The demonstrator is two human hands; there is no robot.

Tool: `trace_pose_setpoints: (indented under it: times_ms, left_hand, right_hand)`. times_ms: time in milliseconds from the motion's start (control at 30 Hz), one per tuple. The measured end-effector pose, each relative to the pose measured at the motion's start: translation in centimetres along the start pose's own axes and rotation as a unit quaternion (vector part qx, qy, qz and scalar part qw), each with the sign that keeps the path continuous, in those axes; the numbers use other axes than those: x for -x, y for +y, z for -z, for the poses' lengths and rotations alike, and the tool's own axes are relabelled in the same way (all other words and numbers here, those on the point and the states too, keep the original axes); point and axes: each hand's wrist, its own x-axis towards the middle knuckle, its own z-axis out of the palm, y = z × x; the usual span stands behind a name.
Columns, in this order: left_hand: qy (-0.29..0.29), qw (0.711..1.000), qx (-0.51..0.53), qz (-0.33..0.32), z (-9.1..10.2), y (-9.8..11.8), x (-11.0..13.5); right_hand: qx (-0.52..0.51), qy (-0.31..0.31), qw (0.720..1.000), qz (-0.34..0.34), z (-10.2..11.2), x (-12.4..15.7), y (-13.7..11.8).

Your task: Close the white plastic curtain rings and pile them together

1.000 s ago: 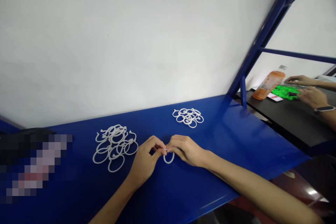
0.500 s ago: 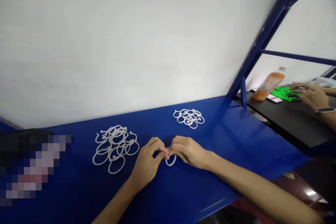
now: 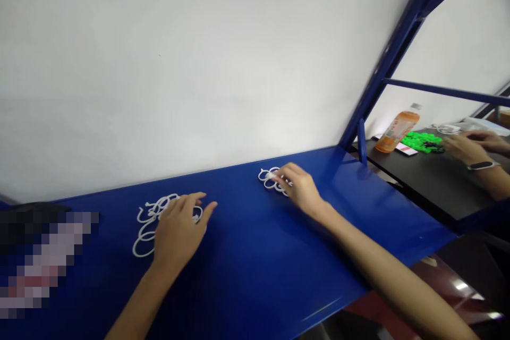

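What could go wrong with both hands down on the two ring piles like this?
The left hand lies over the tangled pile of open rings, so lifting one may drag others along. The right hand covers part of the small pile of closed rings, which lies loose on the smooth blue shelf and could be scattered.

The hands have split from the middle of the blue shelf: the left hand (image 3: pixel 178 231) now spreads over the loose white ring pile (image 3: pixel 148 226), while the right hand (image 3: pixel 299 187) sets its ring on the far ring cluster (image 3: pixel 271 180).
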Motion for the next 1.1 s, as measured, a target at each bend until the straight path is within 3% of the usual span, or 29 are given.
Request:
trace_pose_setpoints:
  times_ms: [33, 100, 233, 567, 700, 833, 1000, 1100]
  left_hand:
    - [-0.021, 0.998, -0.059, 0.027, 0.2, -0.9, -0.4]
    - [-0.070, 0.987, -0.126, 0.074, 0.5, -2.1, -1.1]
    - [-0.119, 0.977, -0.154, 0.090, 0.2, -2.4, -1.1]
    - [-0.109, 0.985, -0.117, 0.056, -0.9, -0.9, -0.4]
    - [-0.097, 0.991, -0.083, 0.039, -1.2, -0.6, -0.1]
    - [-0.069, 0.996, -0.049, 0.013, -1.2, -0.9, 0.0]
    - [-0.030, 0.998, -0.049, -0.011, -0.8, -2.5, -0.5]
    - [-0.065, 0.995, -0.069, -0.019, -1.0, -2.7, -0.5]
  right_hand:
    - [0.022, 0.011, 0.999, -0.033, 0.5, -0.7, 1.7]
    - [0.058, -0.033, 0.994, -0.085, 1.1, -1.8, 4.8]
    - [0.062, -0.071, 0.991, -0.095, 0.9, -2.1, 8.4]
    - [0.081, -0.056, 0.993, -0.069, 0.2, -1.6, 7.5]
    - [0.090, -0.027, 0.994, -0.063, 0.5, -1.6, 5.3]
    - [0.056, -0.007, 0.998, -0.014, -0.7, -0.8, 0.3]
    - [-0.014, -0.134, 0.987, 0.085, -3.7, 0.8, -6.3]
    - [-0.006, -0.210, 0.964, 0.164, -5.5, 1.7, -8.4]
